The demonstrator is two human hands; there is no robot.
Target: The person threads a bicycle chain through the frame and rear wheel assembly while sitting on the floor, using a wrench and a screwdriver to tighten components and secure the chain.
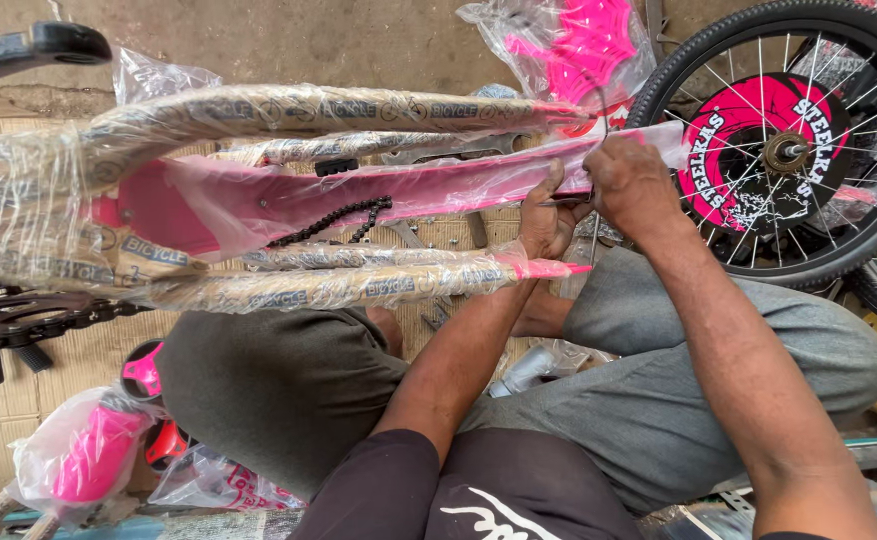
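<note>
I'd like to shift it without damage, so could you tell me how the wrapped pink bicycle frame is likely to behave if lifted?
The bicycle frame probably stays stiff, being tubes. Its clear plastic wrap looks loose and crinkled, so it may slip under a grip. The black chain hangs slack and would likely swing. Both the left hand and right hand work at its rear end.

I look down on a pink frame (359, 200) wrapped in clear plastic, lying across my knees. My left hand (549, 220) pinches a thin tool at the frame's right end, and my right hand (631, 185) closes on the plastic just beside it. A black chain (334, 220) lies along the frame's middle. A spoked wheel (789, 150) stands right of the frame, and a black pedal (19, 320) sits at its left end.
</note>
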